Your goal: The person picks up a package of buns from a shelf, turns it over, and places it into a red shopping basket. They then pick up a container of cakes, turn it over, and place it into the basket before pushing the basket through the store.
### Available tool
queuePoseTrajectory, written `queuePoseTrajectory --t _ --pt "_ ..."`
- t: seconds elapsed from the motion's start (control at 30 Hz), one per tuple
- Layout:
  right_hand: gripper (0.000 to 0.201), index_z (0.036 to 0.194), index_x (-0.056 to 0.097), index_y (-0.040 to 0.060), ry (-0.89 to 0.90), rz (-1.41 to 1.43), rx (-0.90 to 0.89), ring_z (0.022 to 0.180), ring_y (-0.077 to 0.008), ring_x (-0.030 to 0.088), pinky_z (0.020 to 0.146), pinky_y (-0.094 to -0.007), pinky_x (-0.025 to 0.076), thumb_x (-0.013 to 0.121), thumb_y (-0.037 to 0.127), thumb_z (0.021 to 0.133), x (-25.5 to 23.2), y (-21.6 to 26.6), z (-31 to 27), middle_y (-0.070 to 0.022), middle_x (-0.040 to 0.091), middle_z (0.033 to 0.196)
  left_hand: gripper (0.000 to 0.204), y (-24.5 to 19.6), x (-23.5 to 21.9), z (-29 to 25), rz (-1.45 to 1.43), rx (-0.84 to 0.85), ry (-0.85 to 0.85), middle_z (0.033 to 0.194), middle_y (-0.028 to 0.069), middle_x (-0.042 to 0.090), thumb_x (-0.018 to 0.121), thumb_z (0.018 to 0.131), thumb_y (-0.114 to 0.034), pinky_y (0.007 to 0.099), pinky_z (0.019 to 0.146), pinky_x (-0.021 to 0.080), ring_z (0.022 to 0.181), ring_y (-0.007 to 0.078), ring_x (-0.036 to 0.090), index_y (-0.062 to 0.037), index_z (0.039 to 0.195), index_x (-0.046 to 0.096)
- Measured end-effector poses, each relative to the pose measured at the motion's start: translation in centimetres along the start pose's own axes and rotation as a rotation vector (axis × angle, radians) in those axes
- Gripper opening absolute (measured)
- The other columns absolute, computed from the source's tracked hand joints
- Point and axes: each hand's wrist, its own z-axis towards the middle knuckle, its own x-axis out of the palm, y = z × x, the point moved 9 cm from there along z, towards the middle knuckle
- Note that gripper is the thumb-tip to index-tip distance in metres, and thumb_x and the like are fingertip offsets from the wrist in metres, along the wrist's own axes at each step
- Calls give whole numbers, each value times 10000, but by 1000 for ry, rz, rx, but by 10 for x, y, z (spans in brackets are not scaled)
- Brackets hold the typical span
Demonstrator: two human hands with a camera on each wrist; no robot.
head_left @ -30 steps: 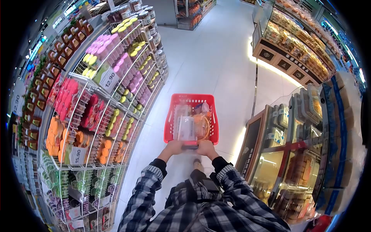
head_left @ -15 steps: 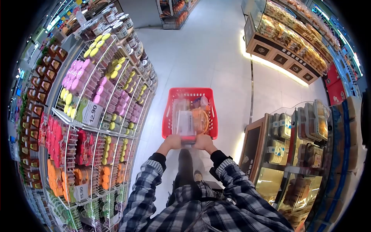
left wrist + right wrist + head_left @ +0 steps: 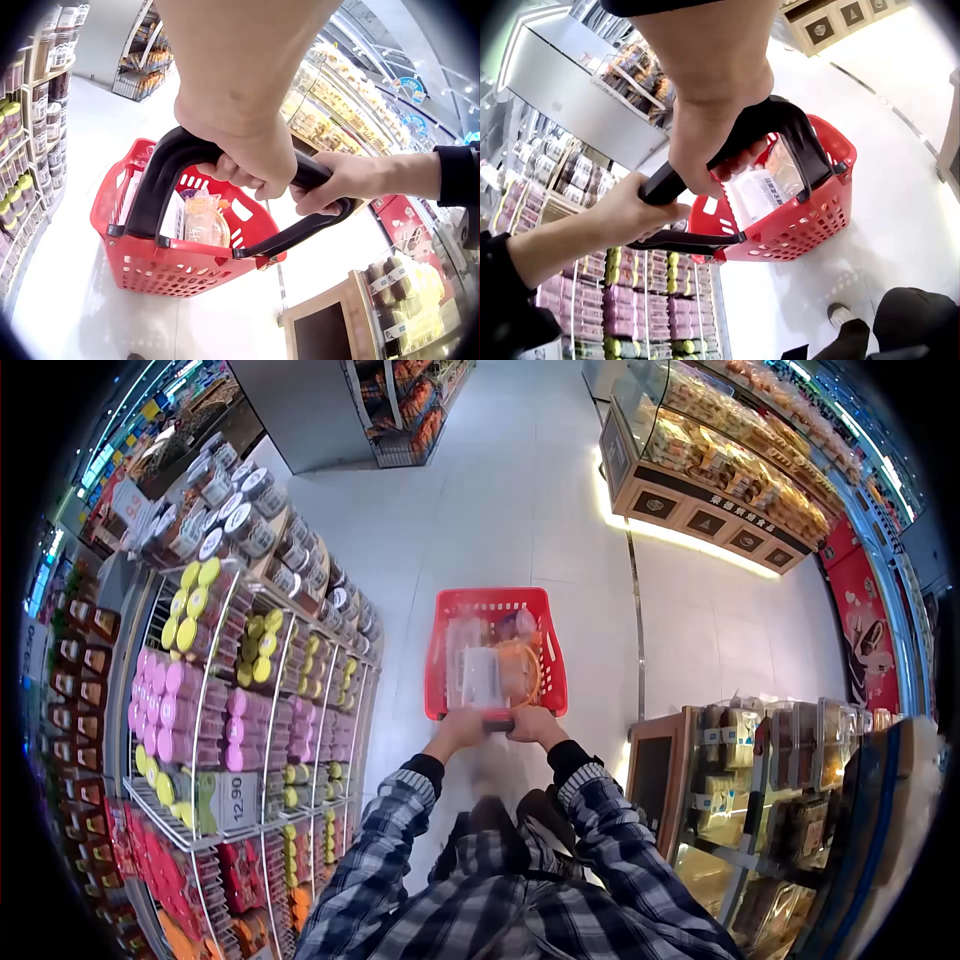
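Note:
A red plastic shopping basket (image 3: 438, 650) hangs in front of the person's body, over the pale floor. My left hand (image 3: 458, 730) and right hand (image 3: 535, 726) grip its black handle (image 3: 150, 187) side by side, with fingers curled around the bar in both wrist views. Inside the basket lie a clear package with a white label (image 3: 761, 191) and an orange-toned round pack (image 3: 518, 670). A small purple-and-white item (image 3: 524, 624) sits behind them, partly hidden.
On the left stands a wire rack (image 3: 280, 820) of lidded jars and tubs, with a 12.90 price sign (image 3: 235, 800). A glass display case (image 3: 735, 790) is close on the right. Ahead are a bakery counter (image 3: 715, 520) and a snack rack (image 3: 400, 410); floor (image 3: 480, 510) runs between.
The racks and cases on both sides have slid back toward the person, and the bakery counter has shifted left in view. Both hands keep hold of the basket's handle, and the legs have stepped.

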Motion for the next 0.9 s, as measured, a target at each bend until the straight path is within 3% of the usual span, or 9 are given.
queuePoseTrajectory --t 0.23,0.4,0.5,0.7,0.8,0.9 --pt "341 816 663 70 63 5 -25 782 -296 620 706 -395 496 579 318 598 -65 -65 100 -155 640 805 282 15 -62 112 -26 -65 11 720 156 622 581 660 -335 428 632 484 687 326 604 -72 722 661" --pt "388 790 650 -6 168 80 -96 778 -318 612 720 -377 486 613 323 589 -140 -91 164 -186 631 810 257 32 -104 203 -30 -45 11 717 142 625 587 660 -328 418 631 485 688 315 605 -94 730 667" --pt "384 781 651 -5 106 40 -124 786 -316 612 726 -381 484 608 324 589 -178 -112 205 -190 630 819 240 38 -138 248 -20 -55 -69 729 127 631 591 659 -322 410 643 486 704 300 608 -118 753 674" --pt "352 762 663 29 22 16 -106 738 -318 618 703 -396 492 581 328 595 -251 -154 278 -176 632 766 236 72 -170 350 16 -197 -10 749 104 639 596 650 -321 407 670 489 720 284 612 -152 792 679" --pt "374 768 656 20 22 13 -86 741 -324 619 707 -400 495 593 346 594 -281 -176 309 -183 632 768 292 81 -184 395 -36 -192 69 829 151 633 600 667 -324 417 702 483 792 323 606 -114 863 652" --pt "383 768 653 18 15 11 -64 742 -324 619 705 -402 497 603 354 591 -312 -193 338 -182 633 767 233 96 -197 441 34 -147 17 730 100 636 592 654 -332 405 659 490 710 286 612 -162 787 681"
